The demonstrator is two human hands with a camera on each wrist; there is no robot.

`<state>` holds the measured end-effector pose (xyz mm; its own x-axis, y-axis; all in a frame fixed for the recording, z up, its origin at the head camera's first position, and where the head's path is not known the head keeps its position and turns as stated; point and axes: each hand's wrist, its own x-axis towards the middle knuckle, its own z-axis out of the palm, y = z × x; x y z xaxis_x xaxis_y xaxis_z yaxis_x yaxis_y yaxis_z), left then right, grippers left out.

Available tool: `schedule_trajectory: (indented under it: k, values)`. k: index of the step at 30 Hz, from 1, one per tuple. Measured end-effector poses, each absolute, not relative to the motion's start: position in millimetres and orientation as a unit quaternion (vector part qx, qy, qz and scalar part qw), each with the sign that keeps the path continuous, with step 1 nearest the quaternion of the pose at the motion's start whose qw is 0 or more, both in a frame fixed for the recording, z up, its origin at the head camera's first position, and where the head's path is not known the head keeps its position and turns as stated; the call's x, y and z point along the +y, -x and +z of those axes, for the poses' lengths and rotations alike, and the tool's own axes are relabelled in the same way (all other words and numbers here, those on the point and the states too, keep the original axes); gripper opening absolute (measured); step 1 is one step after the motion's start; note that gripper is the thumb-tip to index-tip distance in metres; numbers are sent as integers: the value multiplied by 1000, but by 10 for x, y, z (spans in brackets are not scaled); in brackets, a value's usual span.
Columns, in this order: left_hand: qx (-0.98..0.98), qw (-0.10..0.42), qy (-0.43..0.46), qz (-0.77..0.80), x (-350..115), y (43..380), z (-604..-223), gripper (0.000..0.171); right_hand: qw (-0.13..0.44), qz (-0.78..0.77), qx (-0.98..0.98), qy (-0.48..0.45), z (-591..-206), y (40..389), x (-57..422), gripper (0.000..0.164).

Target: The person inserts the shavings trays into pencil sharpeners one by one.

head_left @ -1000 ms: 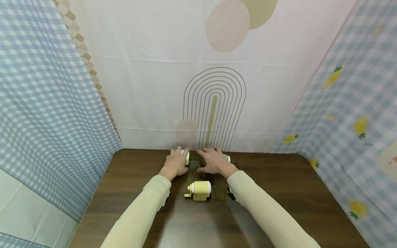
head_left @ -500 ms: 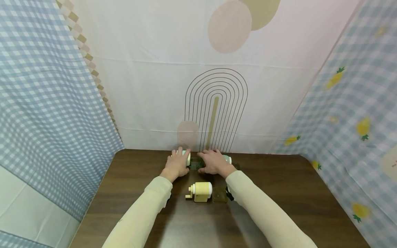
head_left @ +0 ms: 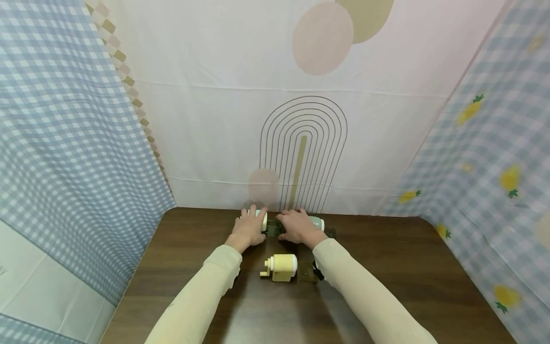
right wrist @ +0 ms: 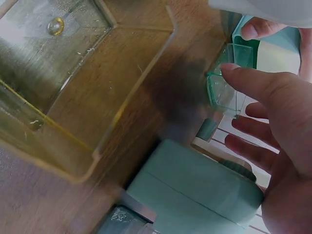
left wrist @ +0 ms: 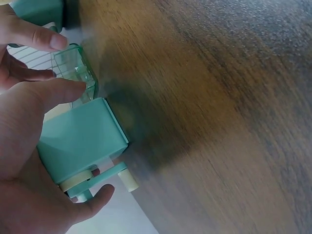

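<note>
A mint-green crank pencil sharpener (left wrist: 83, 139) stands at the back of the table. My left hand (head_left: 247, 228) grips it, thumb by the drawer side and fingers curled around the crank end. Directly beside it is a clear green drawer (left wrist: 75, 68). My right hand (head_left: 296, 227) is at the drawer's far end, fingers spread and fairly straight, the thumb tip close to the drawer's corner. Under the right wrist is a grey-green pencil sharpener (right wrist: 195, 187), partly hidden by that hand in the head view.
Nearer me stands a yellow pencil sharpener (head_left: 283, 266) with its crank to the left. A clear amber drawer (head_left: 307, 272) lies to its right, by my right sleeve. A dark clear drawer (head_left: 330, 232) lies right of the grey-green sharpener. A white cloth (head_left: 215, 134) hangs behind the table.
The whole scene sits slightly further right in the head view. Both hands keep nearly the same place among the sharpeners and drawers.
</note>
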<state>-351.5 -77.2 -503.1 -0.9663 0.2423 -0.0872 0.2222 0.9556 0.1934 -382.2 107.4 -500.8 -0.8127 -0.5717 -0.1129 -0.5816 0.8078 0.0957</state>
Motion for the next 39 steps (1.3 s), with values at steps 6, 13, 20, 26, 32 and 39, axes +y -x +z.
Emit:
schedule_trajectory:
  k: [6, 13, 20, 26, 32, 39]
  values:
    - [987, 58, -115, 91, -761, 3522, -5055, 86, 40, 64, 948, 310, -5014, 3794, 1063, 65]
    - [988, 56, -113, 91, -739, 3525, -5055, 85, 50, 64, 946, 314, -5050, 3800, 1032, 57]
    - [988, 51, -113, 88, -748, 3521, -5037, 84, 46, 56, 944, 322, -5038, 3787, 1007, 51]
    - [989, 53, -110, 87, -759, 3524, -5041, 87, 39, 52, 943, 325, -5057, 3784, 996, 50]
    - [989, 54, -107, 86, -756, 3528, -5050, 88, 39, 22, 943, 329, -5073, 3796, 974, 53]
    - [990, 57, -105, 81, -751, 3539, -5065, 90, 60, -15, 947, 316, -5079, 3810, 942, 55]
